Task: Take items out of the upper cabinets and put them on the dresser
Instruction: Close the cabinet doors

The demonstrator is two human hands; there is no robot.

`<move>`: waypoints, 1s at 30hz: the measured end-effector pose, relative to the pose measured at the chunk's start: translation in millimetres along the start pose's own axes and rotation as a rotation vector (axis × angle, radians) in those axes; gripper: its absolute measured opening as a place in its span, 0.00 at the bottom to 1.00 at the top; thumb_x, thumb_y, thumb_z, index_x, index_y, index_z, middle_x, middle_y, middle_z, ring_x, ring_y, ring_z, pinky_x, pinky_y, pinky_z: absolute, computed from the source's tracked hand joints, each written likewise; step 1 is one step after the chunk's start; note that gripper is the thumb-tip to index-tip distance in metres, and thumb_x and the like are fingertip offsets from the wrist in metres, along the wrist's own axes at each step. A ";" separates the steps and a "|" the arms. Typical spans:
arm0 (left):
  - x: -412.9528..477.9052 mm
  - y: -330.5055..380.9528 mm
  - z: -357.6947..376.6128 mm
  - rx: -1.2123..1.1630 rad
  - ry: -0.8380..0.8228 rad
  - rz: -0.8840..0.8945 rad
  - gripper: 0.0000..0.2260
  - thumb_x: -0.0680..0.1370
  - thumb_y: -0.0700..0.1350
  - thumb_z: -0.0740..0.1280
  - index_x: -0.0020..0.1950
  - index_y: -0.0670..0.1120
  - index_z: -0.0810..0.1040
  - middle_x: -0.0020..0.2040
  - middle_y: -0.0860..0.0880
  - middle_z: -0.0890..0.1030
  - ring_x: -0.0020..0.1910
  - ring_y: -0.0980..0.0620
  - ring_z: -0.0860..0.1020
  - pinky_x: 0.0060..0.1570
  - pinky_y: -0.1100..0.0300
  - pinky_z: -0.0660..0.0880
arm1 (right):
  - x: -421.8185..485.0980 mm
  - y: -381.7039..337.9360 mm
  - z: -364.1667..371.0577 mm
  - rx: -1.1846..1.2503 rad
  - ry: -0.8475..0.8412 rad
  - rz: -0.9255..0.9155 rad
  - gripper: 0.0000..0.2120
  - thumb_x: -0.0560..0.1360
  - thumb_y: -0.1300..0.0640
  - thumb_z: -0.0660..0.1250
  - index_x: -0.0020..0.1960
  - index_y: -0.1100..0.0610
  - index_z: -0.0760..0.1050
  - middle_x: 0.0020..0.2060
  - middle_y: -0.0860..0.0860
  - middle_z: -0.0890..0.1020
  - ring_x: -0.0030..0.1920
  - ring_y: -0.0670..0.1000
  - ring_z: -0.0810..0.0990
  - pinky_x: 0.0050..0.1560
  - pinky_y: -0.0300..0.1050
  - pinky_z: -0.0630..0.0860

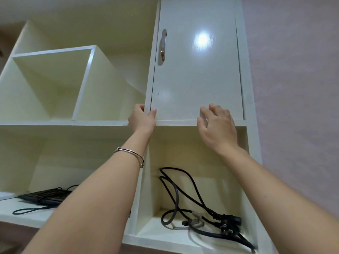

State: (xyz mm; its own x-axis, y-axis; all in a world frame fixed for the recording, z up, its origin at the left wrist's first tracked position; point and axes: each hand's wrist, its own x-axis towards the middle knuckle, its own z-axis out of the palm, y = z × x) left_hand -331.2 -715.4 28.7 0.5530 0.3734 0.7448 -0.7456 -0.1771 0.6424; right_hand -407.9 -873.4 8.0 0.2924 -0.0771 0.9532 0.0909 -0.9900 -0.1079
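A white upper cabinet door (198,74) with a metal handle (163,45) is closed, up and to the right. My left hand (142,120) pinches the door's lower left corner, thumb on its face and fingers around the frame edge. My right hand (218,127) rests spread and flat on the door's lower edge, holding nothing. In the open compartment below lies a tangle of black cables (200,213). A black keyboard (45,197) with its cord lies on the lower left shelf.
Open cream-coloured shelf compartments (55,83) fill the upper left, with nothing visible in them. A pale wall (297,88) runs along the right of the cabinet. A bracelet (130,153) circles my left wrist. The dresser is out of view.
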 end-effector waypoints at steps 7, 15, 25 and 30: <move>8.1 -4.8 -1.5 0.026 -0.023 -0.005 0.17 0.71 0.46 0.69 0.58 0.44 0.71 0.59 0.45 0.77 0.58 0.43 0.76 0.61 0.48 0.72 | -1.4 0.5 0.7 -0.052 -0.027 -0.022 0.23 0.78 0.50 0.54 0.72 0.51 0.62 0.73 0.52 0.61 0.71 0.56 0.58 0.73 0.49 0.53; -43.6 -28.8 -59.0 0.174 -0.166 0.160 0.14 0.76 0.45 0.63 0.61 0.44 0.75 0.62 0.47 0.78 0.63 0.50 0.74 0.63 0.59 0.68 | -21.2 -9.9 -8.1 0.143 -0.043 0.001 0.18 0.76 0.54 0.58 0.64 0.57 0.72 0.68 0.55 0.70 0.69 0.55 0.65 0.71 0.49 0.60; -292.1 -153.9 -296.7 0.663 -0.206 -0.299 0.08 0.75 0.44 0.65 0.53 0.48 0.79 0.46 0.52 0.80 0.45 0.56 0.77 0.42 0.74 0.70 | -321.5 -83.8 55.1 0.934 -0.701 0.031 0.10 0.74 0.58 0.65 0.54 0.49 0.77 0.37 0.36 0.77 0.39 0.30 0.75 0.44 0.21 0.68; -490.3 -163.3 -398.6 0.828 -0.183 -0.950 0.09 0.77 0.41 0.64 0.55 0.43 0.78 0.49 0.48 0.80 0.49 0.51 0.77 0.45 0.67 0.71 | -524.0 -79.5 76.9 0.926 -1.452 0.253 0.11 0.74 0.58 0.65 0.56 0.52 0.77 0.39 0.45 0.79 0.43 0.45 0.77 0.43 0.33 0.70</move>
State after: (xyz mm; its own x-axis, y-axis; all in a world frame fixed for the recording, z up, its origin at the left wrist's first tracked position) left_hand -628.9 -506.6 -513.3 0.8318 0.5466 -0.0969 0.3881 -0.4478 0.8055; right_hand -495.1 -745.2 -504.6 0.8820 0.4671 -0.0625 0.2294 -0.5415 -0.8088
